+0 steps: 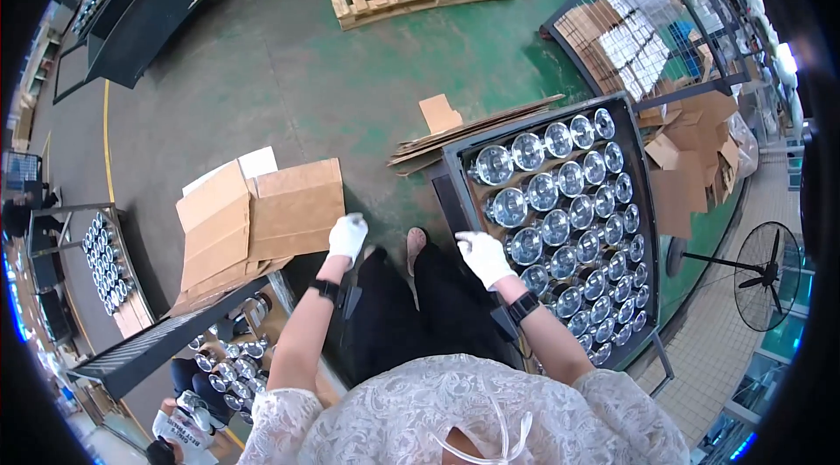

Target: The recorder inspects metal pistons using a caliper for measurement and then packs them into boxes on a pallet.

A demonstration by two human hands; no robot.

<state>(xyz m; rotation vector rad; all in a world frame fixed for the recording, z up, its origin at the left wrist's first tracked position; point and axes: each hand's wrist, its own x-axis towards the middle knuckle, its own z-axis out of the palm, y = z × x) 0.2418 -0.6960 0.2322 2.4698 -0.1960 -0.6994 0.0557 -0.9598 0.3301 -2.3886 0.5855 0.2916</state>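
Observation:
Both of my hands wear white gloves. My left hand (347, 237) is just beside the right edge of a stack of flattened brown cardboard (297, 207); its fingers are loosely bent, and I see nothing held in them. To the right, my right hand (484, 259) hovers by the left edge of a dark metal rack cart (464, 181). Its fingers are apart and empty, with one pointing toward the left. Rows of clear, round glass pieces with stems (527, 245) fill the cart, the nearest ones close to my right glove.
Folded cardboard sheets (472, 130) lean along the cart's far side. Beyond stand a wooden pallet with boxes (429, 0) and a wire cage (647, 27). A fan (770, 274) stands at right. At lower left, a person (188, 426) is near more glass pieces (232, 369).

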